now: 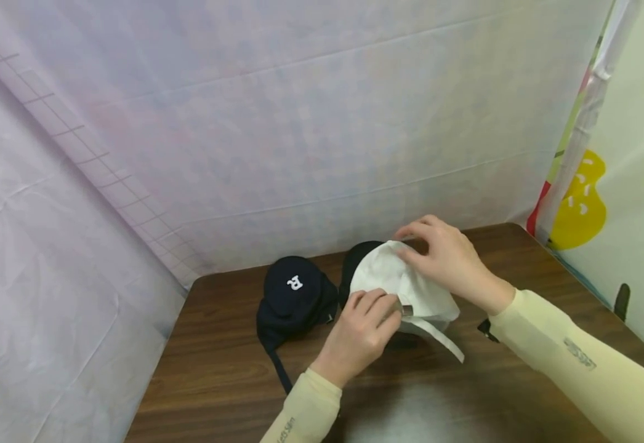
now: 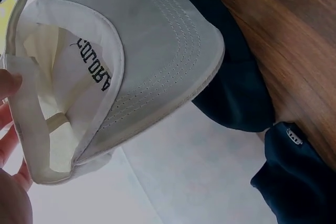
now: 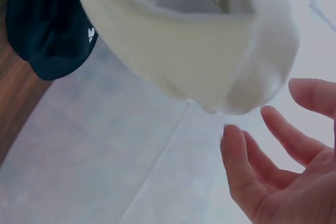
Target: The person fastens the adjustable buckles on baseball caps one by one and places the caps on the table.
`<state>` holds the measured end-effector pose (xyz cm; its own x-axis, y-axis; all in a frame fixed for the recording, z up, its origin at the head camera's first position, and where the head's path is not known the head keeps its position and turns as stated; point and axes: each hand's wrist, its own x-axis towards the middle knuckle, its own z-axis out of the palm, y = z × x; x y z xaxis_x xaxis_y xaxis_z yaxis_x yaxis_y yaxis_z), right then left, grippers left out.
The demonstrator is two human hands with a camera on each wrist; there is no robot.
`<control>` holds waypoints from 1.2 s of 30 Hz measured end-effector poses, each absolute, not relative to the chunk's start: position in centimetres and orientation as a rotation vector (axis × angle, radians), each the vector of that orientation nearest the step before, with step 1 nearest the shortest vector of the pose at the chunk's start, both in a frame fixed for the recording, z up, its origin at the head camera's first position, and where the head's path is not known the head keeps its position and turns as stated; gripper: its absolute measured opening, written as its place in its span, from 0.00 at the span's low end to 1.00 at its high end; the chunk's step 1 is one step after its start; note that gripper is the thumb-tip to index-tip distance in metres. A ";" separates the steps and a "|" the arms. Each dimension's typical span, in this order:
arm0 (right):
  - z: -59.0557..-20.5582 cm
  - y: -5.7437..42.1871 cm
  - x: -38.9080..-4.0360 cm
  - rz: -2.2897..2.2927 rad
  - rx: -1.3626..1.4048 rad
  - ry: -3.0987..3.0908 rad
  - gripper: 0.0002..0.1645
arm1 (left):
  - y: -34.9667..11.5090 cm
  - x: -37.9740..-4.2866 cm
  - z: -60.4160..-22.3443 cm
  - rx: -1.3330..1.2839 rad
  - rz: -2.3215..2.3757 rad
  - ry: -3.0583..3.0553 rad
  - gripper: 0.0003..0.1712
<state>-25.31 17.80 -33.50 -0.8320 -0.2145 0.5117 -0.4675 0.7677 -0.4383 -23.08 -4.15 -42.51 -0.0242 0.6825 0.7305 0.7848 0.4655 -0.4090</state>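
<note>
A white baseball cap is held up above the table, tilted, its inside and brim underside facing the left wrist camera. Dark lettering shows inside it. My left hand pinches the cap's rear band, thumb on one side and fingers on the other. The loose end of a white strap hangs from the back. Beside the crown, my right hand has its fingers spread and loosely bent, apart from the fabric in the right wrist view. Partly hidden behind the white cap lies a dark cap.
A navy cap with a white letter R lies to the left, its strap trailing toward the front. The brown wooden table backs onto a pale cloth wall. Another cloth with yellow shapes hangs on the right.
</note>
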 end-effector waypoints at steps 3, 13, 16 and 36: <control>-33.2 17.7 -24.5 0.765 0.526 -2.468 0.11 | -4.2 -23.1 -42.5 -1.254 -0.154 -1.757 0.10; -33.6 17.9 -21.8 0.864 0.612 -2.465 0.04 | -4.1 -23.2 -42.3 -1.233 -0.204 -1.747 0.08; -34.0 18.0 -21.3 0.878 0.653 -2.493 0.07 | -4.2 -23.1 -42.3 -1.229 -0.211 -1.747 0.08; -36.8 18.1 -20.3 0.688 0.910 -2.471 0.18 | -4.2 -23.1 -41.9 -1.223 -0.203 -1.773 0.08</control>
